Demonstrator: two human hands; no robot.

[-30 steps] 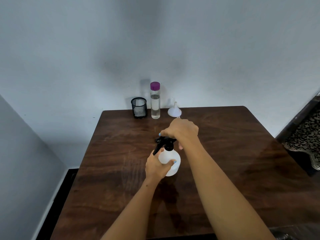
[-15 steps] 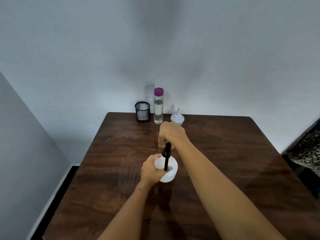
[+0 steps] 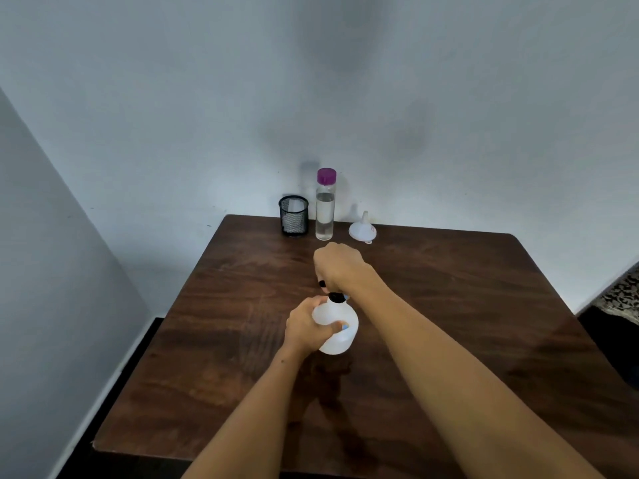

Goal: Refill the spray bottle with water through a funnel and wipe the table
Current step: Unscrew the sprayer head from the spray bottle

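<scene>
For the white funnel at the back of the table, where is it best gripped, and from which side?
Probably by the narrow spout, from above. The funnel sits upside down, wide rim on the table and spout pointing up, so the spout offers a thin pinchable stem. The water bottle stands to its left, apart, so a top approach looks clear.

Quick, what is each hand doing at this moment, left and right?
Left hand: closed around the spray bottle body.
Right hand: closed on the black spray head.
</scene>
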